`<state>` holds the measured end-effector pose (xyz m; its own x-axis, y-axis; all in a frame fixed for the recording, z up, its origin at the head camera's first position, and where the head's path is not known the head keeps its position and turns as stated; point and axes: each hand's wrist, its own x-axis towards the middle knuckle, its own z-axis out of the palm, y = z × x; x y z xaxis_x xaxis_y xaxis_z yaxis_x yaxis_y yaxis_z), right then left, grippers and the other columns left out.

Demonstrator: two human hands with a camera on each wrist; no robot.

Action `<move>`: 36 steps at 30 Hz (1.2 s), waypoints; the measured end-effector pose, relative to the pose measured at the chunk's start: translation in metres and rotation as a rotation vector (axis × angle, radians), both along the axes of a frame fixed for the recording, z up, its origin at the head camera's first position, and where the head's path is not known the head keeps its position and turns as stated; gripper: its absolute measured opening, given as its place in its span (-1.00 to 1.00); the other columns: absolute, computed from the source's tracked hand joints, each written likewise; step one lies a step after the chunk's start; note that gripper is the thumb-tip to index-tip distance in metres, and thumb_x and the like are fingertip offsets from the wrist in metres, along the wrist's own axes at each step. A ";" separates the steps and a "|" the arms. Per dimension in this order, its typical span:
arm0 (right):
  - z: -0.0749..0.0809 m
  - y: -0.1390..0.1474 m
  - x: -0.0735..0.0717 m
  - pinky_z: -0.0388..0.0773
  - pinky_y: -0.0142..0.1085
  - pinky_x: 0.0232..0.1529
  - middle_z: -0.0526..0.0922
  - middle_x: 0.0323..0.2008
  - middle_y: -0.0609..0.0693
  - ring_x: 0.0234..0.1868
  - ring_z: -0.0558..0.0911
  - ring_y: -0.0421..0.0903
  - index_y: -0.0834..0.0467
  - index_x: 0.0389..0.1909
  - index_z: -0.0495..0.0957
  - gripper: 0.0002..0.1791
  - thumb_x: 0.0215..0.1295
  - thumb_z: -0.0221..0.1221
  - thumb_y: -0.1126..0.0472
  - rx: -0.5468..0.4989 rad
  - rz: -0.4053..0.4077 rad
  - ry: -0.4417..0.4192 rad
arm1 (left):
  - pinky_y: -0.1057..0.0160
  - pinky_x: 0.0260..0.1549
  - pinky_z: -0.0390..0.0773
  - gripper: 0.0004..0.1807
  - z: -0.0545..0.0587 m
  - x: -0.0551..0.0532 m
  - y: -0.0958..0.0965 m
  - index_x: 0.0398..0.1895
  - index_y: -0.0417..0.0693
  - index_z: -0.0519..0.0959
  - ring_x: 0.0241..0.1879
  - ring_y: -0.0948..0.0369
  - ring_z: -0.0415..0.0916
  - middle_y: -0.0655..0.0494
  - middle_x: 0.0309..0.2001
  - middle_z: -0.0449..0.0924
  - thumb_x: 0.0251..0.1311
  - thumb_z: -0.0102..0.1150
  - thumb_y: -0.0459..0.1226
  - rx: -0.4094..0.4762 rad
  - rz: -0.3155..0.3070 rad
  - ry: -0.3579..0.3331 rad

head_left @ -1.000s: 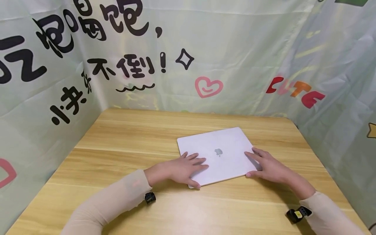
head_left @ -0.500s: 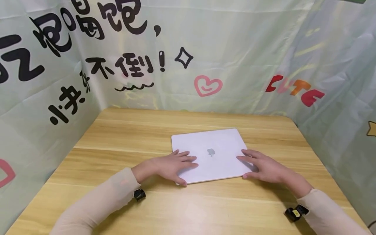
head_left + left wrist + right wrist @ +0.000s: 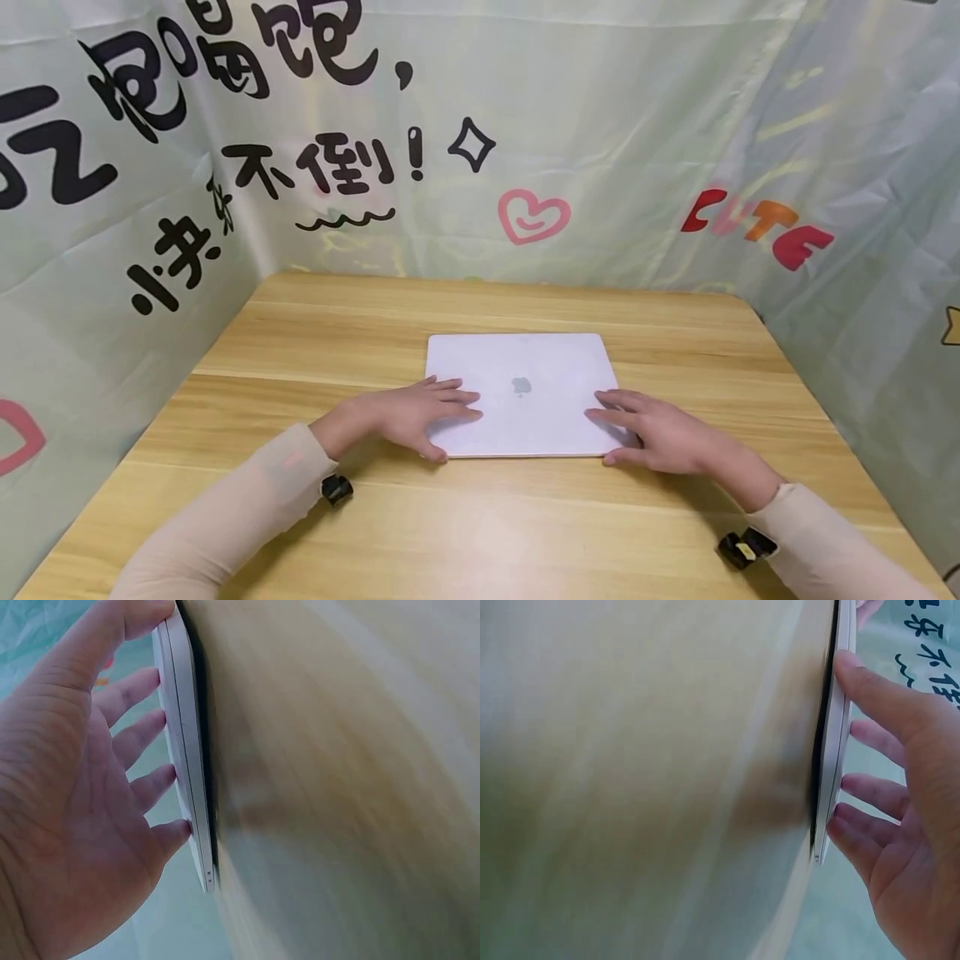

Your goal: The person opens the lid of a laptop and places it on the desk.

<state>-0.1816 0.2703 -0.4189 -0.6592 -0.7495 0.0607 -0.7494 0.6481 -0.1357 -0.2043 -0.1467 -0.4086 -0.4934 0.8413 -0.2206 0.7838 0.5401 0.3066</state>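
Observation:
A closed silver laptop (image 3: 525, 358) with an apple mark on its lid lies flat on the wooden table, its front edge level with the table's edge in the head view. My left hand (image 3: 408, 415) rests on its near left corner, straight fingers spread over the lid and thumb at the front edge. On the near right corner lies my right hand (image 3: 663, 432), placed much the same way. The left wrist view shows the thumb and fingertips of the left hand (image 3: 90, 772) touching the laptop's thin side (image 3: 187, 727). In the right wrist view, the right hand's thumb (image 3: 870, 682) presses the edge.
The wooden table (image 3: 315, 333) extends around the laptop on every side. Pale printed cloth (image 3: 637, 125) hangs behind it and along both sides. Small black cameras (image 3: 337, 490) are strapped at both wrists.
The laptop has turned clockwise, from slanted to square with the table, and shifted left. My left hand moved left and slightly away from me with it; the right hand moved a little left.

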 end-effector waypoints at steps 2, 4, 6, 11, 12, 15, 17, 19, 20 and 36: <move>0.000 -0.002 0.002 0.40 0.09 0.21 0.35 0.36 0.17 0.34 0.34 0.20 0.02 0.37 0.42 -0.25 0.26 0.16 -0.31 0.014 0.003 -0.002 | -0.21 0.40 -0.18 -0.18 0.000 -0.001 -0.002 0.50 0.09 0.23 0.51 -0.05 -0.22 0.09 0.53 0.01 0.19 0.21 0.10 0.002 -0.002 -0.009; 0.000 -0.004 0.004 0.39 0.09 0.21 0.34 0.36 0.18 0.34 0.33 0.21 0.03 0.37 0.41 -0.25 0.27 0.16 -0.30 0.017 0.006 -0.003 | -0.21 0.40 -0.18 -0.17 0.000 -0.001 -0.004 0.50 0.09 0.23 0.51 -0.06 -0.23 0.09 0.54 -0.01 0.18 0.21 0.09 0.003 -0.004 -0.014; 0.000 -0.006 0.007 0.40 0.10 0.21 0.34 0.37 0.20 0.35 0.33 0.22 0.04 0.38 0.40 -0.26 0.28 0.16 -0.28 0.016 0.010 -0.001 | -0.21 0.39 -0.17 -0.18 0.001 -0.002 -0.006 0.49 0.08 0.23 0.51 -0.08 -0.22 0.07 0.53 0.00 0.17 0.22 0.06 0.012 -0.005 -0.022; 0.000 -0.010 0.012 0.38 0.12 0.21 0.32 0.37 0.21 0.36 0.30 0.23 0.04 0.39 0.39 -0.26 0.30 0.14 -0.28 0.015 0.005 -0.005 | -0.19 0.40 -0.14 -0.20 0.002 -0.005 -0.010 0.48 0.05 0.27 0.50 -0.11 -0.20 0.03 0.52 0.03 0.14 0.23 -0.01 0.030 -0.002 -0.025; 0.000 -0.011 0.012 0.37 0.13 0.22 0.31 0.38 0.21 0.36 0.30 0.24 0.03 0.39 0.38 -0.27 0.31 0.13 -0.28 0.017 0.002 -0.009 | -0.18 0.40 -0.14 -0.20 0.001 -0.005 -0.011 0.47 0.04 0.27 0.50 -0.12 -0.19 0.03 0.52 0.04 0.13 0.23 -0.02 0.031 0.001 -0.022; 0.000 -0.014 0.014 0.36 0.14 0.22 0.32 0.38 0.21 0.36 0.29 0.25 0.03 0.38 0.39 -0.29 0.33 0.11 -0.28 0.017 -0.005 -0.022 | -0.17 0.41 -0.15 -0.20 0.000 -0.005 -0.013 0.47 0.03 0.28 0.49 -0.15 -0.19 0.01 0.52 0.05 0.12 0.23 -0.05 0.038 0.014 -0.024; 0.001 -0.016 0.014 0.36 0.15 0.22 0.34 0.36 0.22 0.35 0.31 0.26 0.05 0.36 0.42 -0.30 0.33 0.12 -0.27 0.008 -0.009 -0.016 | -0.16 0.41 -0.15 -0.20 -0.002 -0.004 -0.013 0.47 0.04 0.28 0.49 -0.16 -0.20 0.01 0.52 0.04 0.12 0.23 -0.06 0.039 0.028 -0.021; 0.002 -0.017 0.013 0.38 0.14 0.21 0.38 0.33 0.20 0.32 0.34 0.25 0.05 0.34 0.45 -0.30 0.31 0.14 -0.27 0.003 -0.022 -0.007 | -0.14 0.42 -0.16 -0.21 -0.003 -0.001 -0.012 0.48 0.06 0.26 0.50 -0.14 -0.23 0.04 0.53 0.01 0.15 0.22 -0.05 0.038 0.048 -0.021; 0.003 -0.018 0.013 0.38 0.14 0.20 0.39 0.32 0.20 0.31 0.36 0.25 0.06 0.33 0.46 -0.30 0.30 0.14 -0.27 0.001 -0.027 -0.001 | -0.13 0.42 -0.16 -0.22 -0.003 0.000 -0.012 0.49 0.06 0.25 0.50 -0.13 -0.25 0.05 0.53 0.00 0.16 0.21 -0.04 0.038 0.058 -0.020; 0.010 -0.027 0.009 0.45 0.06 0.16 0.53 0.19 0.11 0.20 0.49 0.13 0.13 0.22 0.53 -0.36 0.28 0.20 -0.21 -0.076 0.060 0.071 | -0.16 0.39 -0.03 -0.12 -0.004 0.016 -0.020 0.50 0.10 0.21 0.50 -0.13 -0.25 -0.01 0.54 -0.04 0.16 0.26 0.17 0.109 0.211 -0.026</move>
<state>-0.1722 0.2432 -0.4089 -0.6055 -0.7788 0.1640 -0.7959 0.5918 -0.1278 -0.1878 -0.1663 -0.4127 -0.6561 0.7397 -0.1496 0.6480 0.6538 0.3908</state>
